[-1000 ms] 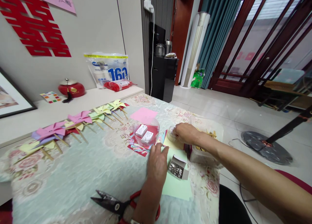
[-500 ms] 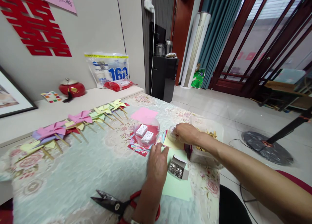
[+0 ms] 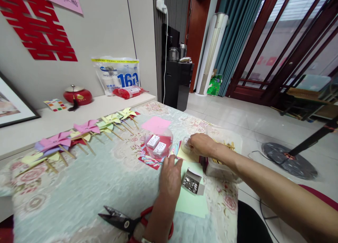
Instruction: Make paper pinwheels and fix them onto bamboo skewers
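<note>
Curled fingers of the right hand [image 3: 202, 144] close over a small clear tub [image 3: 186, 145], the grip seemingly on its lid, though what the fingertips do is hidden. Left hand [image 3: 171, 176] lies flat, holding nothing, pressing coloured paper [image 3: 190, 200] to the table [image 3: 92, 186], just beside an open box of pins [image 3: 192, 184]. This looks like fetching a small part for a pinwheel; the next move would call for a fine pinch inside the tub (contents too small to tell). Near the right wrist sits a clear box of sticks [image 3: 223, 155]; a round tub [image 3: 159, 144] stands left; scissors [image 3: 126, 222] lie by the left forearm; finished pinwheels [image 3: 84, 128] line the far edge.
</note>
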Available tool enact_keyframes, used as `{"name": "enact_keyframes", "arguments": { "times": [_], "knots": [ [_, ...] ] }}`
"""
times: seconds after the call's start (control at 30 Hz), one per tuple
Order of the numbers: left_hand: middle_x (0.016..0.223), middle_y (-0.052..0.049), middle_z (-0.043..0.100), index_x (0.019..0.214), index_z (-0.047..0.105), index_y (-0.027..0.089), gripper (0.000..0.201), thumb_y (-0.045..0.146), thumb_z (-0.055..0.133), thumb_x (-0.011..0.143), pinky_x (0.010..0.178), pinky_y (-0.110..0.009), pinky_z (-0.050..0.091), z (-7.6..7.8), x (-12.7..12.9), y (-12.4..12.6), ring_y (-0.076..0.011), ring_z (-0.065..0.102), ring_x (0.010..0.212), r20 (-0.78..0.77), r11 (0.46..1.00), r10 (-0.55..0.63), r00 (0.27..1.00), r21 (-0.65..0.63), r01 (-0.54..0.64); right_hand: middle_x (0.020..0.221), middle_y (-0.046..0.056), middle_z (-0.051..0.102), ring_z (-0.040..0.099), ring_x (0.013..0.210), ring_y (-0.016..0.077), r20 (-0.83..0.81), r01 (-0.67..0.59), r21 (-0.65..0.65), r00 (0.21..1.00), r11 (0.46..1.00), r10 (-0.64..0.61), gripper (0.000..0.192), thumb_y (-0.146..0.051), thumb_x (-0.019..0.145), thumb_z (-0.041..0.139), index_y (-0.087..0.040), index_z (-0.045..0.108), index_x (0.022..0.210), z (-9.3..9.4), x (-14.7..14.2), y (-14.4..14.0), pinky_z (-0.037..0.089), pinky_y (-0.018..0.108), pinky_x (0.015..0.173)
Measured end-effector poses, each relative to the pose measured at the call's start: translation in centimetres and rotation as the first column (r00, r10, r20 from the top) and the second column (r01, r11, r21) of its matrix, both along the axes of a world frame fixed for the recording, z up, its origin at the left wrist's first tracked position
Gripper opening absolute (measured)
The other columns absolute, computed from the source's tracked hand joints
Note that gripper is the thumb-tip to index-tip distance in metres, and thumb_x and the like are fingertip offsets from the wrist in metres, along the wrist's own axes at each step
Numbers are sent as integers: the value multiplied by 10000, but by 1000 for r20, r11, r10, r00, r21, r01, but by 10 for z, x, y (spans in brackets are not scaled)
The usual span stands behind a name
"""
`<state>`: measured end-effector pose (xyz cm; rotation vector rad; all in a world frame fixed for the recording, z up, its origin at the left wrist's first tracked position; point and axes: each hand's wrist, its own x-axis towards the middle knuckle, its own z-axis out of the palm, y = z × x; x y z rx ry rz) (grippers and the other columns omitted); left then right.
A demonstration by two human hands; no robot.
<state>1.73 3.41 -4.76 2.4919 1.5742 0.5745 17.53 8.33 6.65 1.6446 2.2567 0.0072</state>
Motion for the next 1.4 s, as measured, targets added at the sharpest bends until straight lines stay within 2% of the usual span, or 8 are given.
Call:
{"name": "enact_keyframes", "arguments": {
  "times": [0.5, 0.73, 0.97, 1.17, 1.27, 1.4],
  "knots": [
    [1305, -86, 606, 1263, 649, 198, 478, -9, 417, 900, 931, -373, 482, 3, 2, -1, -258, 540, 1078, -65, 1000, 23, 998, -15, -24, 944, 178, 772, 720, 866, 269, 3, -14, 13, 1000, 1000, 14, 250, -126, 777, 574, -121, 774, 926, -3, 1, 1, 470, 285, 695],
    [1352, -89, 584, 1275, 636, 213, 466, 14, 436, 903, 897, -376, 484, 1, 2, -1, -259, 538, 1070, -60, 999, 17, 998, 30, -15, 929, 169, 775, 718, 857, 264, 0, -18, 15, 1000, 1000, 18, 258, -125, 756, 575, -132, 778, 915, -5, 2, 2, 462, 280, 677],
    [1464, -30, 531, 1227, 654, 223, 452, 10, 460, 880, 828, -373, 499, -2, 3, 2, -247, 540, 995, -118, 996, -12, 993, 83, 22, 948, 149, 779, 716, 845, 254, -8, 2, 15, 1000, 1000, -1, 262, -173, 778, 578, -169, 784, 939, -4, 1, 3, 448, 269, 649],
    [1409, -35, 585, 1288, 614, 201, 492, -5, 419, 886, 834, -365, 506, -1, 3, 2, -248, 544, 1019, -115, 995, -44, 992, 82, 53, 974, 151, 775, 710, 875, 253, -2, 44, 23, 999, 999, -44, 244, -199, 816, 583, -164, 785, 949, 2, -3, 2, 454, 268, 678],
    [1423, -57, 572, 1330, 582, 157, 553, -53, 395, 853, 836, -374, 512, 0, 3, 1, -259, 546, 1033, -137, 996, -35, 990, 71, 45, 992, 153, 769, 706, 889, 251, -7, 54, 43, 999, 998, -54, 260, -195, 826, 568, -161, 780, 974, 3, -3, 2, 453, 267, 690],
    [1433, -48, 564, 1359, 556, 154, 600, -80, 382, 834, 867, -360, 511, 3, 4, 1, -247, 558, 1044, -144, 999, -10, 990, 44, 17, 1005, 160, 761, 705, 893, 258, -14, 69, 80, 998, 994, -68, 259, -192, 844, 551, -144, 772, 971, 1, -2, 1, 450, 274, 687]
  ]
}}
